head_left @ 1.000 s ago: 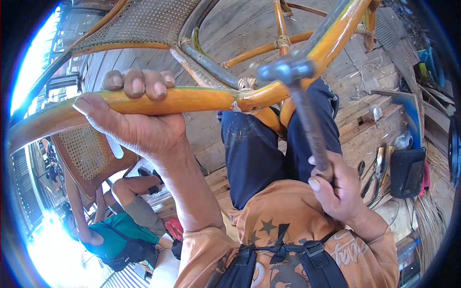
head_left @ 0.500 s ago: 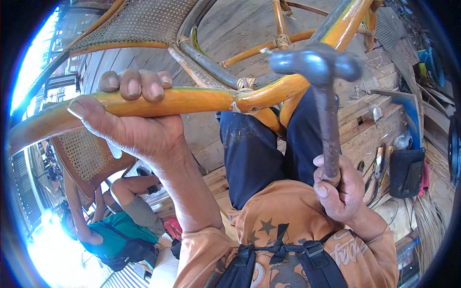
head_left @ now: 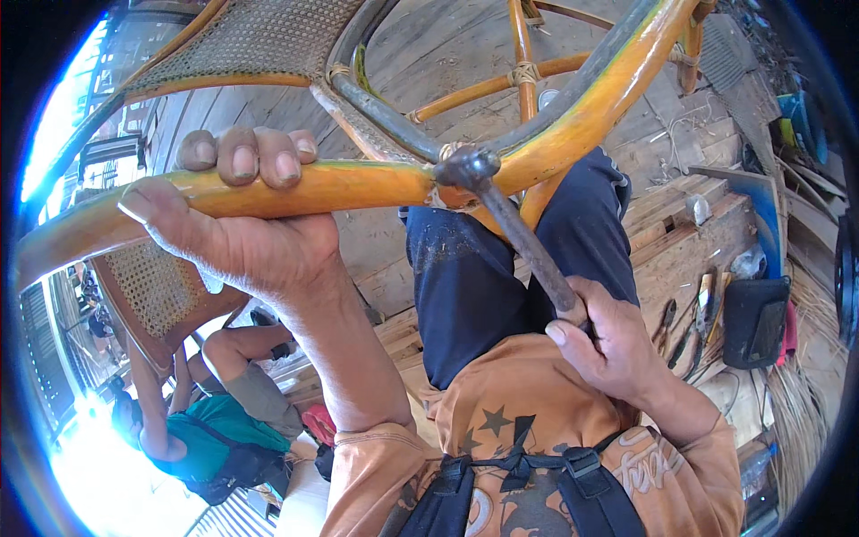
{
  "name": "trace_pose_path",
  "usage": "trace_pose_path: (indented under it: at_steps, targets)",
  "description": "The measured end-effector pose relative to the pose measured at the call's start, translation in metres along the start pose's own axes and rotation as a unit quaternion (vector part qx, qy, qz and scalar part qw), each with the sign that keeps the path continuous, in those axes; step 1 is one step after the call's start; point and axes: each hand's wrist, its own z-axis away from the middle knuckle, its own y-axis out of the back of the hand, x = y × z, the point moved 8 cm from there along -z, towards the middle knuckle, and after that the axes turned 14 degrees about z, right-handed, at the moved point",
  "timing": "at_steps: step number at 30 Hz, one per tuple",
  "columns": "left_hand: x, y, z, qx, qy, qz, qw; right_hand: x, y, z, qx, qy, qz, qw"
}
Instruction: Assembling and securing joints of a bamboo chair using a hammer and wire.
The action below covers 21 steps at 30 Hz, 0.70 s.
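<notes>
My left hand (head_left: 246, 215) is wrapped round an orange-yellow rattan pole (head_left: 376, 185), part of a chair frame, with the thumb below and the fingers over the top. In my right hand (head_left: 608, 340) is a hammer (head_left: 534, 246), gripped low on its dark handle. The hammer's metal head rests at the joint where the pole meets a thicker curved rattan pole (head_left: 586, 134). Whether it touches the wood or a nail there is hidden by the head. A woven cane panel (head_left: 259, 45) fills the frame at the upper left.
At the lower left another person (head_left: 215, 438) in a green shirt sits beside a cane-panelled piece (head_left: 157, 291). To my right, a plank bench (head_left: 680, 233) carries pliers (head_left: 693, 331) and a black pouch (head_left: 757, 322). Bound rattan rungs (head_left: 483, 88) cross beyond my knees.
The hammer has swung down and leftward, its head going from raised at the right to the pole joint. My left hand keeps its hold on the pole.
</notes>
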Motion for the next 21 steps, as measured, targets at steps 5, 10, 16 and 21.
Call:
trace_pose_path:
  at_steps: [5,10,16,21]
  targets:
    - [0.0,0.0,-0.001,-0.014,-0.006,0.007,1.0,0.0,0.007,0.008,0.022,0.0,-0.061,0.998]
    - [0.001,0.0,-0.002,-0.028,0.0,-0.01,1.0,-0.007,0.008,0.001,0.031,0.034,0.003,0.999]
    - [0.0,0.0,-0.001,-0.016,-0.001,-0.001,1.0,0.001,0.007,0.007,0.035,0.0,-0.051,0.998]
    - [-0.001,0.0,-0.001,-0.017,0.003,0.006,1.0,0.002,-0.004,-0.003,-0.013,0.01,0.01,1.0]
